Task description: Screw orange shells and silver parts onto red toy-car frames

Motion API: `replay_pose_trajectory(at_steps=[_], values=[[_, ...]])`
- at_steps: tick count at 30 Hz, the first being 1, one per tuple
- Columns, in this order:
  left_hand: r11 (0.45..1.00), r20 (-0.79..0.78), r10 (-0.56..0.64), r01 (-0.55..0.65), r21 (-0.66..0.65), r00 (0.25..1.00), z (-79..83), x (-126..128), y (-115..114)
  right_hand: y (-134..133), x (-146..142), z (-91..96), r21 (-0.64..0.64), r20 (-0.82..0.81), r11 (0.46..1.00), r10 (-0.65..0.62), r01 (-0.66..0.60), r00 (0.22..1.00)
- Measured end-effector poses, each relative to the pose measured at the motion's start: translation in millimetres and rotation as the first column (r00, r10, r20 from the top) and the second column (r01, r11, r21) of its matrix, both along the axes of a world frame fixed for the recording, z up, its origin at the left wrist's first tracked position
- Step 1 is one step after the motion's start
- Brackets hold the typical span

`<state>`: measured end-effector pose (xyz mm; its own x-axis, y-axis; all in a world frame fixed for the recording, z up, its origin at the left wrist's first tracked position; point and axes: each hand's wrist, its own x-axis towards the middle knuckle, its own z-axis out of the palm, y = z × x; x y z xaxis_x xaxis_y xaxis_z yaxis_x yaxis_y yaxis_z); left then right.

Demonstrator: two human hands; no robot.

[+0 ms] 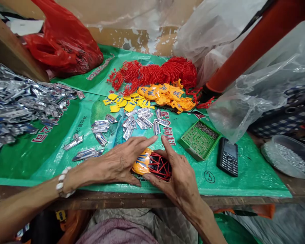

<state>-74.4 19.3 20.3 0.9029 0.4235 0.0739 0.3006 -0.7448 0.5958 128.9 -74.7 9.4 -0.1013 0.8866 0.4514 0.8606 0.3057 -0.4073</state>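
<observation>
My left hand (123,161) and my right hand (176,173) meet near the front edge of the table, both closed round one small assembly. It is a yellow plastic shell (141,165) with blue marks, joined to a red plastic frame (159,166). The left fingers lie over the yellow shell, with the index finger stretched toward the right hand. The right thumb and fingers pinch the red frame. A white bead bracelet (62,181) circles my left wrist.
Behind the hands lie several chrome strips (139,121), a heap of yellow shells (165,95) and a pile of red frames (155,73). A green tray of tiny pins (199,139), a black phone (228,157), a chrome heap (17,105), a red bag (63,40) and clear plastic bags (256,91) surround the green mat (40,156).
</observation>
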Motion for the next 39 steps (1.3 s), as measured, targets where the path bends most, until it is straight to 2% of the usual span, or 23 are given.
replay_pose_trajectory(at_steps=[2, 4, 5, 6, 8, 11, 14, 17, 18, 20, 23, 26, 28, 31, 34, 39], values=[[0.978, 0.016, 0.189, -0.187, -0.091, 0.982, 7.4, -7.8, -12.0, -3.6, -5.9, -3.4, 0.045, 0.013, 0.994, -0.098, 0.097, 0.995], [0.885, -0.001, 0.414, -0.403, -0.232, 0.91, 11.8, -10.5, -25.7, -7.2, -15.1, -7.2, 0.076, 0.039, 0.973, -0.222, 0.219, 0.974], [0.851, -0.021, 0.458, -0.444, -0.281, 0.889, 12.8, -9.6, -31.5, -9.1, -20.4, -9.0, 0.075, 0.052, 0.96, -0.274, 0.27, 0.96], [0.847, -0.006, 0.465, -0.447, -0.289, 0.885, 13.2, -7.8, -35.6, -11.2, -25.8, -10.5, 0.067, 0.06, 0.95, -0.31, 0.306, 0.949], [0.884, 0.033, 0.423, -0.404, -0.234, 0.906, 13.0, -2.8, -37.4, -16.9, -35.0, -12.2, 0.037, 0.037, 0.945, -0.328, 0.326, 0.944], [0.92, 0.046, 0.37, -0.359, -0.157, 0.928, 13.8, 2.0, -26.3, -29.1, -42.9, -9.8, -0.101, -0.154, 0.964, -0.261, 0.248, 0.953], [0.958, -0.017, 0.268, -0.268, -0.1, 0.963, 16.2, 1.2, -13.6, -42.5, -44.8, -4.3, -0.299, -0.457, 0.954, -0.163, 0.021, 0.874], [0.985, -0.111, 0.166, -0.161, 0.053, 0.98, 18.3, -2.5, -11.2, -51.7, -41.1, -1.8, -0.377, -0.648, 0.903, -0.1, -0.204, 0.755], [0.986, -0.135, 0.151, -0.141, 0.086, 0.979, 18.8, -4.0, -12.2, -53.0, -37.7, -1.7, -0.384, -0.654, 0.894, -0.086, -0.232, 0.752], [0.987, -0.163, 0.14, -0.124, 0.104, 0.977, 19.1, -6.9, -13.7, -51.1, -27.1, -0.7, -0.358, -0.582, 0.909, -0.037, -0.215, 0.812], [0.993, -0.157, 0.066, -0.05, 0.104, 0.985, 17.7, -10.8, -10.1, -35.4, -6.4, 6.3, -0.216, -0.386, 0.965, 0.055, -0.148, 0.921], [0.992, -0.122, -0.024, 0.039, 0.122, 0.992, 16.8, -11.8, -1.5, -10.5, 6.9, 17.0, -0.054, -0.216, 0.994, 0.076, -0.09, 0.973], [0.992, -0.112, -0.038, 0.051, 0.115, 0.993, 17.4, -10.2, 2.3, 3.2, 9.1, 21.0, -0.055, -0.187, 0.981, 0.172, -0.185, 0.967], [0.993, -0.106, -0.026, 0.038, 0.113, 0.994, 16.7, -7.6, 1.7, 11.7, 8.6, 19.2, -0.166, -0.229, 0.933, 0.279, -0.32, 0.932], [0.986, -0.098, 0.018, -0.001, 0.166, 0.995, 10.0, -7.7, -2.9, 11.1, 9.5, 14.3, -0.182, -0.208, 0.929, 0.285, -0.323, 0.936], [0.968, -0.127, 0.086, -0.053, 0.245, 0.988, -0.8, -9.3, -4.7, 14.8, 12.0, 14.5, -0.097, -0.204, 0.925, 0.342, -0.367, 0.917]])
